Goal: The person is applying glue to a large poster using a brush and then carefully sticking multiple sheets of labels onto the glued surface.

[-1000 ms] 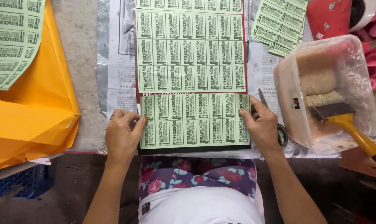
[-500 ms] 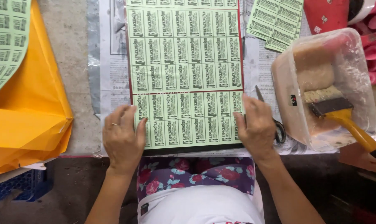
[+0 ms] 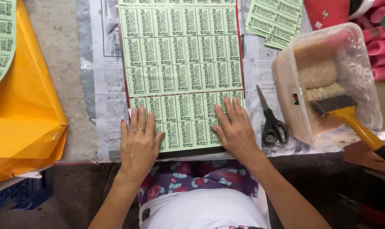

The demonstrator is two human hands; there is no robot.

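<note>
A light green sheet of printed labels (image 3: pixel 182 123) lies at the near end of a dark board, below a larger green label sheet (image 3: pixel 179 51). My left hand (image 3: pixel 138 144) rests flat on the lower sheet's left corner, fingers together, a ring on one finger. My right hand (image 3: pixel 234 129) presses flat on the sheet's right part, fingers spread slightly. Both palms face down and neither hand holds anything.
Black scissors (image 3: pixel 271 118) lie just right of my right hand on newspaper (image 3: pixel 105 97). A clear plastic tub (image 3: pixel 362 80) holds paste and a yellow-handled brush (image 3: pixel 349 116). More green label strips (image 3: pixel 275 21) sit at the back right. Orange paper (image 3: pixel 27 123) lies left.
Both hands moved from gripping the lower sheet's side edges onto its surface and now lie flat on it. The view shifted slightly.
</note>
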